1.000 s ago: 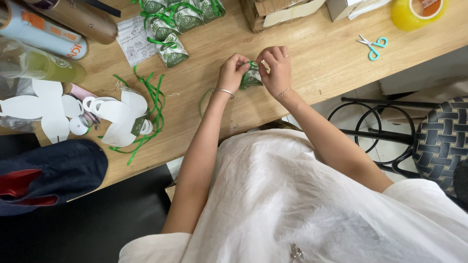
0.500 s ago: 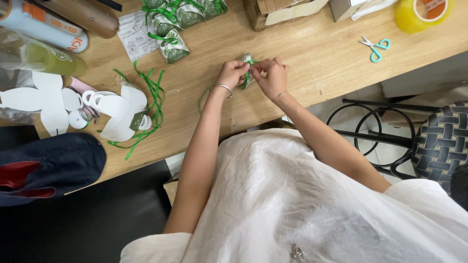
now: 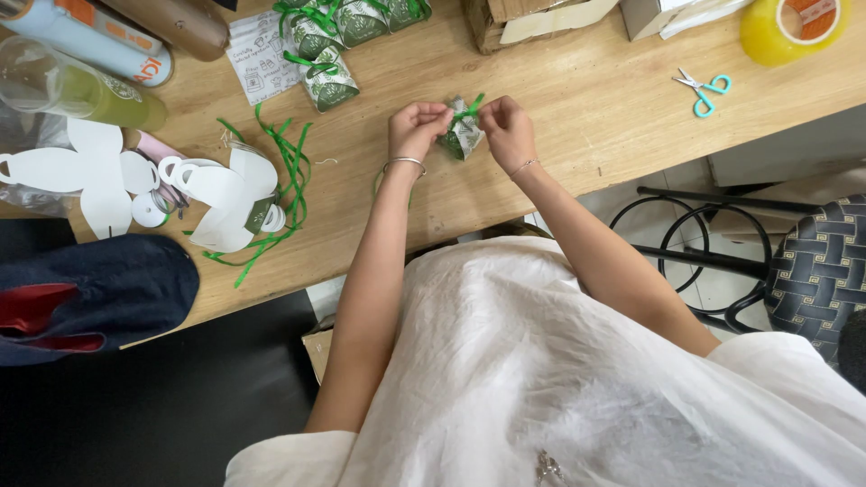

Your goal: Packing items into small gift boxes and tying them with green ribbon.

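A small green-and-white patterned packet (image 3: pixel 462 137) with a green ribbon on top sits on the wooden table (image 3: pixel 577 99) between my hands. My left hand (image 3: pixel 417 126) pinches the ribbon at the packet's left side. My right hand (image 3: pixel 507 126) pinches the ribbon end at the right. Both wrists wear thin bracelets. A loop of green ribbon trails down under my left wrist.
Several finished packets (image 3: pixel 329 77) lie at the back. Loose green ribbons (image 3: pixel 290 167) and white die-cut paper blanks (image 3: pixel 216 194) lie to the left, beside bottles (image 3: pixel 81 90). Teal scissors (image 3: pixel 704 90), a yellow tape roll (image 3: pixel 789 27), cardboard boxes and a woven stool (image 3: pixel 825 271) are to the right.
My hands and the packet have shifted slightly away from the table's edge, and the fingers have drawn the ribbon ends apart on top of the packet.
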